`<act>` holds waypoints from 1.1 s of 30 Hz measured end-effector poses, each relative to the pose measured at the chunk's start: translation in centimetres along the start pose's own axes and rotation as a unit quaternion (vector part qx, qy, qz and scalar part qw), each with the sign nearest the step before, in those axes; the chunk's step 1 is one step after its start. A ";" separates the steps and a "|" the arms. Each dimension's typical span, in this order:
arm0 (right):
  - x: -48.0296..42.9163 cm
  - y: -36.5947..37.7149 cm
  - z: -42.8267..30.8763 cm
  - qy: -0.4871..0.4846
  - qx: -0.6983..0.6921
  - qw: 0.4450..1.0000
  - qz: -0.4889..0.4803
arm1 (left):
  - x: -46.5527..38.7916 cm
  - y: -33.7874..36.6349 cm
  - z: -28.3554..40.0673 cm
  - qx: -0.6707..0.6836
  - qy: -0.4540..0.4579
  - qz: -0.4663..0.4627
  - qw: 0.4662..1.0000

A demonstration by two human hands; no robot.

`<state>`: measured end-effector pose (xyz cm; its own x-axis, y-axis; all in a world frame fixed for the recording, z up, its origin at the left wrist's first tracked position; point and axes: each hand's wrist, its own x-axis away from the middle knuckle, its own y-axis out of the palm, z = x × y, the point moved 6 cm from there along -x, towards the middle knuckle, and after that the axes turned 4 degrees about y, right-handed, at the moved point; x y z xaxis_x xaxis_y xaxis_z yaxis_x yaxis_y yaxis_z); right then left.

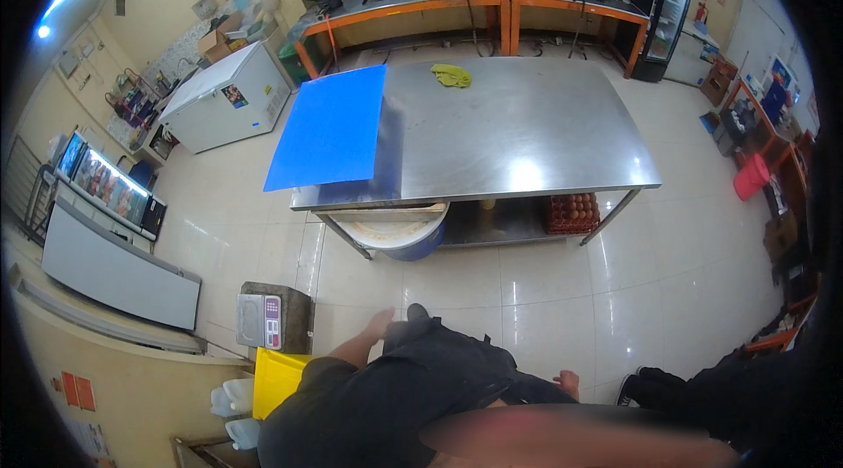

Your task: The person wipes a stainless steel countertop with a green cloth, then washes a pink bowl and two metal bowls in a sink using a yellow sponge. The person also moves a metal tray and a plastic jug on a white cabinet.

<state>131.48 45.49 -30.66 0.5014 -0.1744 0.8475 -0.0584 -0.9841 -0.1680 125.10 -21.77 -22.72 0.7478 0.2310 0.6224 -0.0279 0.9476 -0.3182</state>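
Observation:
My left hand (380,324) hangs low beside my dark clothing, with no object visible in it. On the other side, my right hand (568,382) is also down, its fingers loosely bent and nothing seen in them. Both hands are well apart from the stainless steel table (514,132) in front of me. A bright blue sheet (329,129) covers the table's left end and overhangs its edge. Near the far edge lies a crumpled yellow-green cloth (452,75). A blurred patch hides part of the view at the bottom.
Left of me are a digital scale (260,321) and a yellow container (280,381). Under the table sit a large round tub (415,247) and egg trays (573,214). A co-worker's dark-clothed legs (698,386) are at right. A chest freezer (224,96) stands back left.

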 end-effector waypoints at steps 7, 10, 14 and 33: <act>-1.3 5.1 -3.9 -0.004 -0.055 0.998 -0.026 | -0.7 0.6 5.0 -0.130 0.111 -0.041 0.984; -0.4 5.7 -3.0 0.005 -0.054 0.998 -0.012 | -1.4 -0.4 6.5 -0.152 0.132 -0.055 0.978; 0.6 8.4 -2.8 0.025 0.047 0.998 -0.026 | -1.3 -5.9 3.1 -0.190 0.137 -0.020 0.972; 9.5 76.9 -29.1 -0.179 0.450 0.814 -0.321 | -7.1 -43.0 -16.8 0.006 0.073 0.178 0.981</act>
<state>106.60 -32.87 -20.89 0.4079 0.5449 0.7326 0.8898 -0.4171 -0.1851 132.17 -67.86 -25.47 0.7758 0.5154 0.3639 -0.3120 0.8147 -0.4887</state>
